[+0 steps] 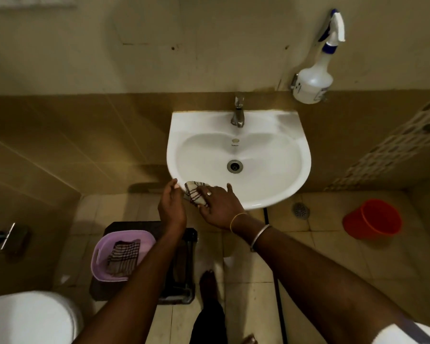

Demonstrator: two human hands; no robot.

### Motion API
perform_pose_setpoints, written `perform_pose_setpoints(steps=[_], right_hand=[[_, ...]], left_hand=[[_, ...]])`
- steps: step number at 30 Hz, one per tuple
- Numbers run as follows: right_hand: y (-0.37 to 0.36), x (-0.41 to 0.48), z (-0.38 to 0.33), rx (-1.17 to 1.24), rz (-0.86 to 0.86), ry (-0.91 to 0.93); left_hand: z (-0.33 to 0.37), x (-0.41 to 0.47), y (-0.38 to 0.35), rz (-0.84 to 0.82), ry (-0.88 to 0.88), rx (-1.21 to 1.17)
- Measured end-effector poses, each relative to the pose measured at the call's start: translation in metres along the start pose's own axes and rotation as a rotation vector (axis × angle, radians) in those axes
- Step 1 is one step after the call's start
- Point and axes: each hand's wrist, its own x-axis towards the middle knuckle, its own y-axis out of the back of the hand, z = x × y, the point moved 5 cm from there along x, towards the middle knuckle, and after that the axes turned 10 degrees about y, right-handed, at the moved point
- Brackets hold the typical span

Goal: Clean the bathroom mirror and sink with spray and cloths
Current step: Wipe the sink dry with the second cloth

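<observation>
— Sink (278, 194) first: where does it sit against the hands?

— Just ahead of both, its near rim right under the fingers. The right hand (217, 207) presses a checked cloth (195, 192) onto the near-left part of that rim, fingers curled over it and gripping. The left hand (171, 206) is just left of the cloth, loosely cupped around nothing, fingertips touching the rim's edge or very close to it.

— So which hand is nearer the work?

— The right — it already has the cloth on the porcelain. The rim curves away to the right of that hand and forward around the bowl, so I judge the next wipe follows that curve rightward.

— And the spray?

— The spray bottle (313, 83) hangs on the wall well forward and to the right of the right hand, beyond the tap (238, 115). A second cloth (123, 256) lies in a purple basket (99, 266) below and left of the left hand.

— The mirror?

— Not in view.
</observation>
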Motion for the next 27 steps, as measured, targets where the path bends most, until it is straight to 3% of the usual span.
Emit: perform_pose_setpoints(steps=[4,10,16,27], right_hand=[[0.010,-0.026,0.017,0.016,0.072,0.116],[0.023,-0.058,0.053,-0.096,0.054,0.148],[0.038,-0.089,0.115,-0.159,-0.039,0.020],[0.059,-0.113,0.197,-0.100,0.161,-0.137]], left_hand=[[0.003,-0.020,-0.021,-0.120,-0.124,0.084],[0.008,-0.052,-0.057,-0.251,-0.269,0.187],[0.000,-0.067,-0.089,-0.340,-0.277,0.262],[0.004,-0.088,-0.147,-0.479,-0.236,0.408]])
